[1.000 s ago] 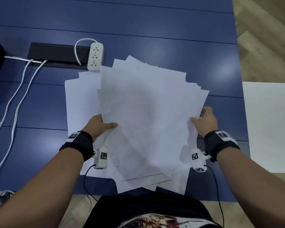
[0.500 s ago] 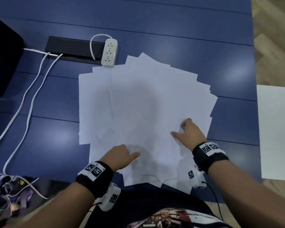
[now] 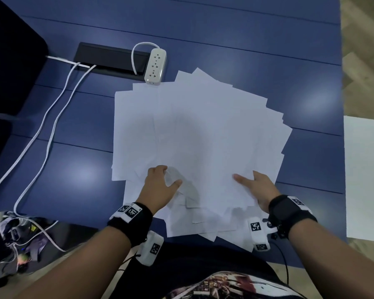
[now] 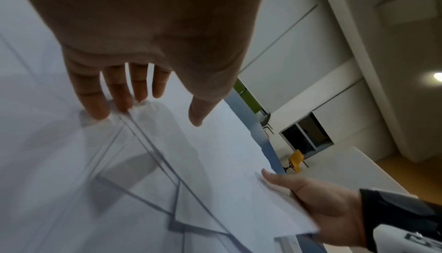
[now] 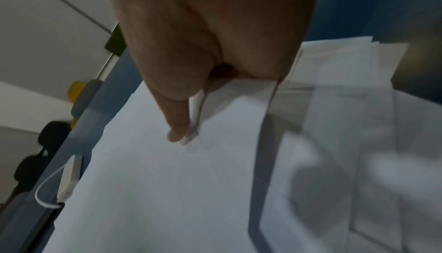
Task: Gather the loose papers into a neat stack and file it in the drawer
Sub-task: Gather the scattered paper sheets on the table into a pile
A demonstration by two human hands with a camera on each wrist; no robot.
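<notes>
Several loose white papers (image 3: 203, 130) lie fanned in a messy pile on the blue table (image 3: 225, 39). At the pile's near left, my left hand (image 3: 160, 186) has its fingers fairly straight; the left wrist view shows its fingertips (image 4: 107, 109) touching the edge of a raised sheet (image 4: 215, 162), thumb apart. My right hand (image 3: 255, 188) pinches the upper sheets at the near right, thumb on top and fingers underneath. The right wrist view shows that thumb (image 5: 177, 124) pressed on the paper (image 5: 167, 181). No drawer is in view.
A white power strip (image 3: 155, 65) lies just beyond the pile, beside a black cable hatch (image 3: 108, 59). White cables (image 3: 52, 117) run down the left of the table to a tangle (image 3: 13, 240) on the floor. A white surface (image 3: 365, 180) stands to the right.
A second ago both hands held the fanned papers by their left and right sides. The papers now lie lower on the table, and both hands have moved to the pile's near edge.
</notes>
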